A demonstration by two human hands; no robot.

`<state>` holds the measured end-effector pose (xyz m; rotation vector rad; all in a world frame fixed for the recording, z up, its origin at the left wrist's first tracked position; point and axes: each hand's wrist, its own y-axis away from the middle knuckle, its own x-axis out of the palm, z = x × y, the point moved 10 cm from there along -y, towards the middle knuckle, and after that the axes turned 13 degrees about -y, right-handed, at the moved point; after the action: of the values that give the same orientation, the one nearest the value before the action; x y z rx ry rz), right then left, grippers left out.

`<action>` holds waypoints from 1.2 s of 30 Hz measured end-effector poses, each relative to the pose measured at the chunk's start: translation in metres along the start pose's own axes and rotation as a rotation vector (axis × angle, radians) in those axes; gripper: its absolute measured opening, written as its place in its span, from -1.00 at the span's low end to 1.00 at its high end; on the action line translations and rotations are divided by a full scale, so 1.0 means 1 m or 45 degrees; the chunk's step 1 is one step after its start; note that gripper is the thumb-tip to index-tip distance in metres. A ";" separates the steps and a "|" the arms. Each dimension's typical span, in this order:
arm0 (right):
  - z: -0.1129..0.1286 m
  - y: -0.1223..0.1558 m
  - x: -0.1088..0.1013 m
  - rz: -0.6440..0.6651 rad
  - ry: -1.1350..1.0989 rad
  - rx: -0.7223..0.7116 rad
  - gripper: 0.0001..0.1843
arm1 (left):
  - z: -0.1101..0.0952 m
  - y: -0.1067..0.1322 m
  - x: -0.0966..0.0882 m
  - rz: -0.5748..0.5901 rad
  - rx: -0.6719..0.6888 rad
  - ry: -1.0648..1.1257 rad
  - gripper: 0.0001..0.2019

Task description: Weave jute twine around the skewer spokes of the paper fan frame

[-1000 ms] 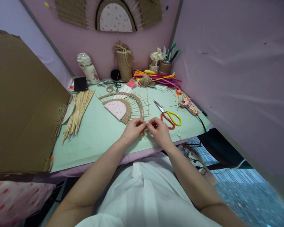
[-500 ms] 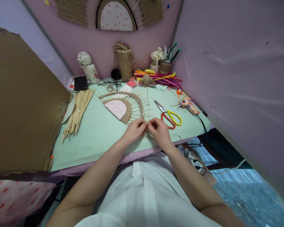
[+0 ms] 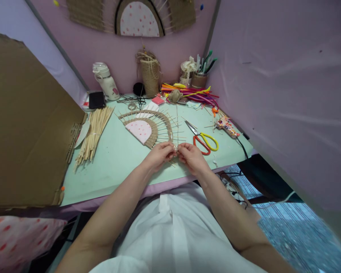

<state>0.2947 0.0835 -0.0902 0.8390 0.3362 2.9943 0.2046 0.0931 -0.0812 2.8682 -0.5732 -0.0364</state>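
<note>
The left hand [image 3: 161, 153] pinched the near end of the skewer fan [image 3: 154, 132], which spread leftward beyond it; the right hand's [image 3: 192, 156] fingertips closed just beside, their hold too small to tell.

Bare arms [image 3: 121, 197] angled inward, left hand [image 3: 161, 153] and right hand [image 3: 191, 156] close together, fingertips [image 3: 180, 148] pinched

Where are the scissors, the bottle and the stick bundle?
Scissors [image 3: 197, 133]: head view, at the pivot.
Bottle [image 3: 108, 85]: head view, on the body.
Stick bundle [image 3: 94, 138]: head view, on the middle.
</note>
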 end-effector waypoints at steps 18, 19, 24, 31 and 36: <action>0.031 0.008 -0.004 -0.111 0.495 -0.377 -0.81 | -0.005 0.001 -0.013 -0.172 0.067 -0.201 -0.79; 0.034 0.009 -0.003 -0.121 0.553 -0.417 -0.80 | -0.006 0.001 -0.012 -0.171 0.080 -0.218 -0.76; 0.032 0.007 -0.002 -0.078 0.582 -0.420 -0.81 | -0.008 0.002 -0.010 -0.142 0.082 -0.209 -0.77; 0.027 0.004 -0.002 -0.007 0.509 -0.370 -0.70 | -0.008 0.000 -0.011 -0.172 0.085 -0.156 -0.80; 0.031 0.012 0.008 0.035 0.685 -0.440 -0.72 | -0.013 0.000 -0.023 -0.304 0.196 -0.263 -0.83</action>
<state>0.3042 0.0786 -0.0579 0.0050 -0.1941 3.1140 0.1840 0.1041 -0.0692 3.0898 -0.2754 -0.3440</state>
